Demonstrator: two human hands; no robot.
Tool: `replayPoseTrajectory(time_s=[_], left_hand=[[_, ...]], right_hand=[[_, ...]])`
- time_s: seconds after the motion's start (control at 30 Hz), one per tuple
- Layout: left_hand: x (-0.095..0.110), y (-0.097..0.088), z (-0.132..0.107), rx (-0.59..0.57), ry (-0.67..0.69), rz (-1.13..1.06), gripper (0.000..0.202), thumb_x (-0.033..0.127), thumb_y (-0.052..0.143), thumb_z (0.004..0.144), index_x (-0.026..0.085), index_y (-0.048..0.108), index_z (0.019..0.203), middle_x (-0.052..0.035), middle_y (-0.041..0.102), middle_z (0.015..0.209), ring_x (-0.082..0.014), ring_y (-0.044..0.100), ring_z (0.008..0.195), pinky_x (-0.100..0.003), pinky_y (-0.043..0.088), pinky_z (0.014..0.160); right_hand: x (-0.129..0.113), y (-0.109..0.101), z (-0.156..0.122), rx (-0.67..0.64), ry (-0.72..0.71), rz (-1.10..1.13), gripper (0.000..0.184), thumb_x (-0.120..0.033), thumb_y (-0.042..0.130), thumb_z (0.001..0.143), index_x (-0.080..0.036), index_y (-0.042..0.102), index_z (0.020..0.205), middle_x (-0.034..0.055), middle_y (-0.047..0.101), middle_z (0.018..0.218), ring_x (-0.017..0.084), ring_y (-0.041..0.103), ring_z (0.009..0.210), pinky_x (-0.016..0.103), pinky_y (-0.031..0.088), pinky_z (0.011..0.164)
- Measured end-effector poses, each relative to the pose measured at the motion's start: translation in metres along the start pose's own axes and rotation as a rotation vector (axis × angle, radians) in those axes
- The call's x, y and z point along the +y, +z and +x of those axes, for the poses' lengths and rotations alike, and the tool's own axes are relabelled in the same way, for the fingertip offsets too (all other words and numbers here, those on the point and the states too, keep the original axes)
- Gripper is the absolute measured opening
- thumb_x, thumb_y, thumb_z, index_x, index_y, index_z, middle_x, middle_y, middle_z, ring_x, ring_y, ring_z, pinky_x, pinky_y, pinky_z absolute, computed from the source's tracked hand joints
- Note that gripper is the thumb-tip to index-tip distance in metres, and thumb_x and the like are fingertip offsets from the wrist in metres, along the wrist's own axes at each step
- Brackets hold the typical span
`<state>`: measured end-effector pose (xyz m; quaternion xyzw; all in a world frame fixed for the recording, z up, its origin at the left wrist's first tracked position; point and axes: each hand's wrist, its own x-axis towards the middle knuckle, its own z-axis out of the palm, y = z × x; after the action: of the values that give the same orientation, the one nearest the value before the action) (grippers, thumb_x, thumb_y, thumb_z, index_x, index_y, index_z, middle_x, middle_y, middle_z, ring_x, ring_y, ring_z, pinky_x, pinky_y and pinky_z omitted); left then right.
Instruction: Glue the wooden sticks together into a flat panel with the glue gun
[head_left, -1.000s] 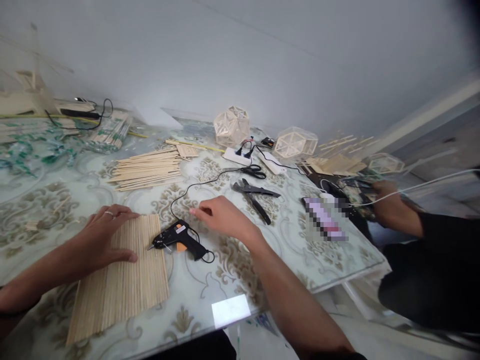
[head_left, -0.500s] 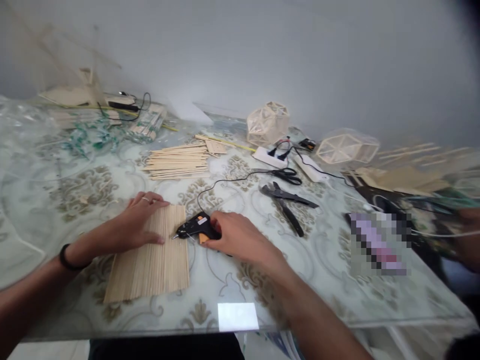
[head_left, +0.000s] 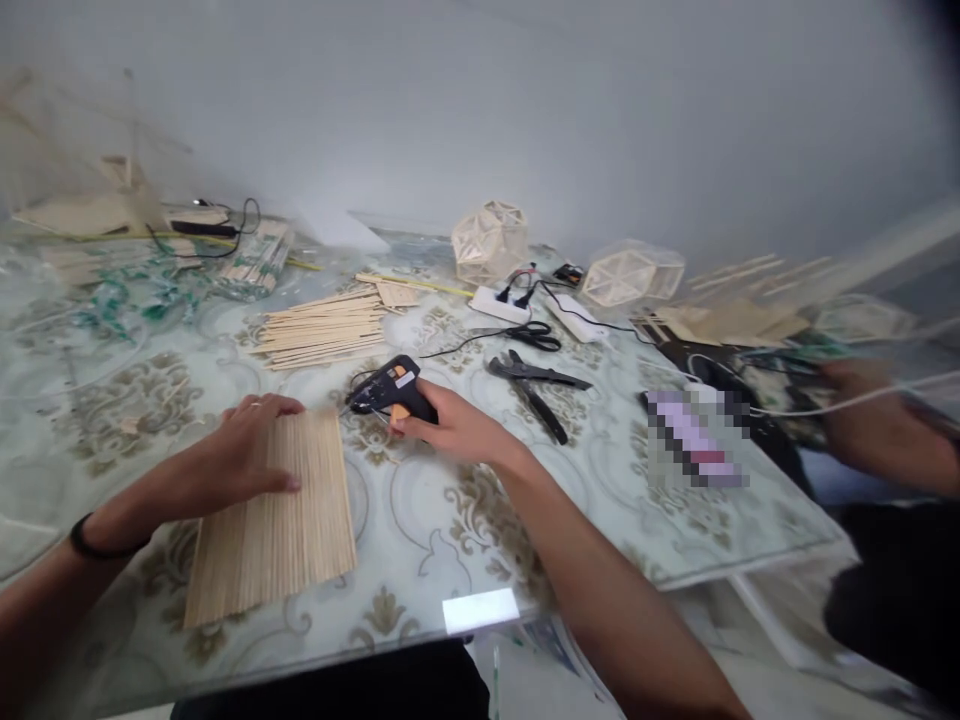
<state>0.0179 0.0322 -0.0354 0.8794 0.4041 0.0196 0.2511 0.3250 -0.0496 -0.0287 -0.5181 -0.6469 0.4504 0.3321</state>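
On the patterned table lies a flat panel of thin wooden sticks, set side by side. My left hand rests across its upper left part, thumb and fingers apart and lying on the sticks. A black and orange hot glue gun is gripped in my right hand, my fingers at its handle and trigger. Its nozzle points left, just beyond the panel's upper right corner. A cord runs behind the gun. Past the panel is a pile of loose sticks.
Black scissors and dark cutting pliers lie right of the gun. Behind them are a power strip and geometric stick frames. A blurred-out pinkish object lies near another person's hand at the right.
My right hand has lifted the glue gun up and away from the panel's surface, past its upper right corner. My left hand stays on the panel. The view has swung to the right.
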Motion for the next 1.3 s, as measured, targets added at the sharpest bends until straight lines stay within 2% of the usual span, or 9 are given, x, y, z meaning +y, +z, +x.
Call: replayPoseTrajectory(time_s=[0.13,0.23,0.37,0.5,0.67,0.87,0.93,1.1,1.3], left_hand=[[0.005,-0.010,-0.001,0.024,0.015,0.033,0.069,0.055,0.062,0.082,0.014,0.045,0.135,-0.0159,0.056,0.128,-0.0358,0.052,0.121,-0.059,0.035,0.111],[0.005,-0.017,0.002,0.062,0.079,0.023,0.066,0.062,0.051,0.088,0.018,0.046,0.138,-0.0136,0.056,0.131,-0.0356,0.050,0.125,-0.060,0.032,0.113],[0.004,-0.021,0.012,0.049,0.112,-0.100,0.061,0.063,0.042,0.094,0.020,0.053,0.136,-0.0103,0.060,0.132,-0.0318,0.051,0.127,-0.048,0.036,0.114],[0.002,-0.017,0.015,0.116,0.094,-0.123,0.054,0.063,0.040,0.094,0.017,0.065,0.108,-0.0080,0.069,0.105,-0.0275,0.061,0.100,-0.036,0.046,0.091],[0.001,-0.013,0.007,0.004,0.124,-0.188,0.050,0.062,0.044,0.097,0.019,0.066,0.105,0.0001,0.071,0.087,-0.0208,0.063,0.080,-0.026,0.044,0.075],[0.004,-0.007,0.006,0.015,0.177,-0.211,0.047,0.056,0.048,0.098,0.018,0.072,0.111,-0.0029,0.078,0.104,-0.0234,0.068,0.091,-0.026,0.047,0.084],[0.003,-0.006,0.007,0.025,0.149,-0.237,0.046,0.055,0.050,0.097,0.019,0.073,0.112,-0.0018,0.078,0.106,-0.0233,0.069,0.093,-0.024,0.047,0.084],[0.004,-0.007,0.006,0.066,0.116,-0.304,0.046,0.057,0.056,0.094,0.019,0.075,0.112,-0.0005,0.079,0.103,-0.0235,0.070,0.094,-0.023,0.049,0.083],[0.009,-0.009,0.004,0.064,0.099,-0.321,0.050,0.060,0.056,0.094,0.019,0.075,0.114,-0.0007,0.079,0.103,-0.0245,0.069,0.096,-0.025,0.050,0.085]], right_hand=[[-0.001,-0.002,0.002,0.021,-0.091,0.212,0.030,-0.044,0.069,0.090,-0.023,0.050,0.099,0.0046,0.068,0.094,0.021,0.068,0.084,0.038,0.055,0.084],[-0.001,0.000,0.003,-0.075,-0.133,0.364,0.041,-0.054,0.073,0.088,-0.022,0.051,0.102,0.0052,0.068,0.094,0.020,0.069,0.076,0.038,0.058,0.078],[-0.001,0.006,0.003,-0.190,-0.143,0.505,0.047,-0.058,0.077,0.085,-0.020,0.055,0.103,0.0037,0.068,0.089,0.017,0.069,0.071,0.036,0.060,0.073],[0.001,0.017,0.004,-0.206,-0.124,0.586,0.041,-0.052,0.079,0.087,-0.022,0.053,0.101,-0.0047,0.057,0.079,0.010,0.056,0.059,0.036,0.062,0.072],[0.002,0.029,0.008,-0.167,-0.110,0.589,0.035,-0.050,0.074,0.093,-0.022,0.052,0.094,-0.0072,0.053,0.077,0.006,0.050,0.053,0.031,0.061,0.070],[-0.002,0.026,0.006,-0.124,-0.161,0.490,0.032,-0.046,0.080,0.086,-0.017,0.064,0.088,0.0020,0.069,0.078,0.017,0.068,0.073,0.033,0.057,0.074],[-0.001,0.024,0.004,-0.097,-0.155,0.463,0.031,-0.043,0.082,0.084,-0.018,0.064,0.086,0.0007,0.069,0.074,0.017,0.067,0.071,0.034,0.057,0.074],[0.001,0.023,0.003,-0.075,-0.128,0.405,0.037,-0.041,0.085,0.080,-0.021,0.055,0.091,-0.0057,0.065,0.071,0.012,0.061,0.056,0.027,0.052,0.056],[-0.001,0.025,0.002,-0.140,-0.073,0.303,0.031,-0.046,0.079,0.085,-0.020,0.062,0.090,-0.0073,0.058,0.065,0.013,0.063,0.059,0.028,0.056,0.060]])
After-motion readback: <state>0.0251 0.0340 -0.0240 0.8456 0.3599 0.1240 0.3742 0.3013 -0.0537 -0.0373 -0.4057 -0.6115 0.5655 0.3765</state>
